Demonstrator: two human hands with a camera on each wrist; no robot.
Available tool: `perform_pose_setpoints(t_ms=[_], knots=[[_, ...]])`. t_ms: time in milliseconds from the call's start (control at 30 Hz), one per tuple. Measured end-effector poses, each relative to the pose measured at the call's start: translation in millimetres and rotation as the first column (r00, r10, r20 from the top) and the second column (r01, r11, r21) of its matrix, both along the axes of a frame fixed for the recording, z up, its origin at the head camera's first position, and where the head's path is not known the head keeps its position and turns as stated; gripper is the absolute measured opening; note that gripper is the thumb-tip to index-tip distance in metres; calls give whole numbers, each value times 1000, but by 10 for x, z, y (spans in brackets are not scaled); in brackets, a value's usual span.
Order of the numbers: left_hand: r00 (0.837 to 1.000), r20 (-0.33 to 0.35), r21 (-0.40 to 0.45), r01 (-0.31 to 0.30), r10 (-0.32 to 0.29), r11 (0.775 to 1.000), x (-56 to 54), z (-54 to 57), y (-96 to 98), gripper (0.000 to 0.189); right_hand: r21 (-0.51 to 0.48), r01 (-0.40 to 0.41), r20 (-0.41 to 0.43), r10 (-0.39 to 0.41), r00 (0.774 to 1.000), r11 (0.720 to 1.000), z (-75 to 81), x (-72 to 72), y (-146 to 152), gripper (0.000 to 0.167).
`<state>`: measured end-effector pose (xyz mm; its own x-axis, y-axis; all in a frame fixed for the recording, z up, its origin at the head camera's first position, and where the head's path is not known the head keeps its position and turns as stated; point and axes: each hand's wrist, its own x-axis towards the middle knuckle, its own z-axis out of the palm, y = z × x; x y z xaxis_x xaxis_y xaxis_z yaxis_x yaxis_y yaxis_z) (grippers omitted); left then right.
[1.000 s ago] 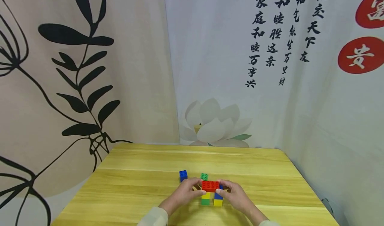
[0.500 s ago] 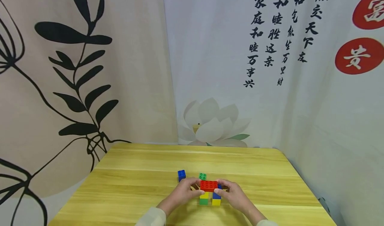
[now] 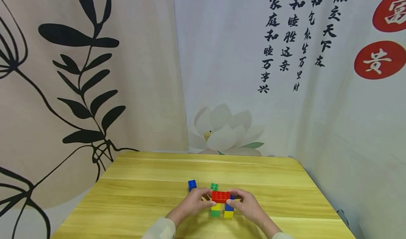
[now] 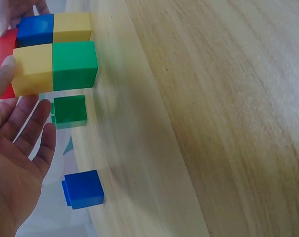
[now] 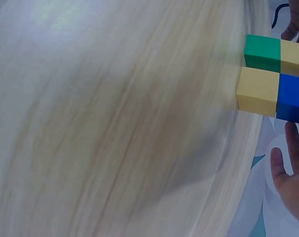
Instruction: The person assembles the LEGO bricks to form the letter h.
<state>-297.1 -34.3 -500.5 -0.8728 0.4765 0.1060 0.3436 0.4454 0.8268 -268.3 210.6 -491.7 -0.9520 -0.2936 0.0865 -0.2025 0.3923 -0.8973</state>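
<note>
A long red toy brick (image 3: 221,197) lies across two short stacks. The left stack has a yellow brick (image 4: 33,69) over a green brick (image 4: 75,65); the right one has a blue brick (image 5: 292,98) over a yellow brick (image 5: 257,92). My left hand (image 3: 196,202) pinches the red brick's left end, thumb in front and fingers behind. At its other end my right hand (image 3: 248,205) holds the red brick between thumb and fingers, the thumb near the blue brick. Both stacks stand upright on the table.
Behind the stacks a loose green brick (image 3: 214,186) sits on the wooden table (image 3: 146,175). A loose blue brick (image 3: 192,185) stands farther left, beyond my left hand. A printed curtain (image 3: 152,73) hangs along the table's back edge.
The view shifts slightly at first, then holds steady. Both hands keep their hold on the red brick, and the bricks stay where they are.
</note>
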Motion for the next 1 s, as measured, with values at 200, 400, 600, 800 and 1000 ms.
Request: perform_pose_setpoints(t_ms=[200, 400, 600, 800, 1000], knots=[[1000, 2, -3, -3, 3, 1000, -15, -1, -8, 16, -22, 12, -14, -12, 1000, 1000, -5, -25, -14, 41], [1000, 6, 5, -15, 15, 1000, -3, -8, 2, 18, -27, 15, -13, -15, 1000, 1000, -2, -20, -28, 39], [1000, -2, 4, -27, 27, 1000, 18, -1, 21, 20, -34, -4, 1, 4, 1000, 999, 14, -12, -13, 40], [999, 1, -3, -33, 33, 999, 26, 12, 25, 18, -32, -7, 16, 7, 1000, 999, 11, -16, -5, 43], [1000, -16, -14, -24, 24, 1000, 24, 9, -13, 18, -16, -2, 20, 3, 1000, 1000, 2, -33, -7, 46]])
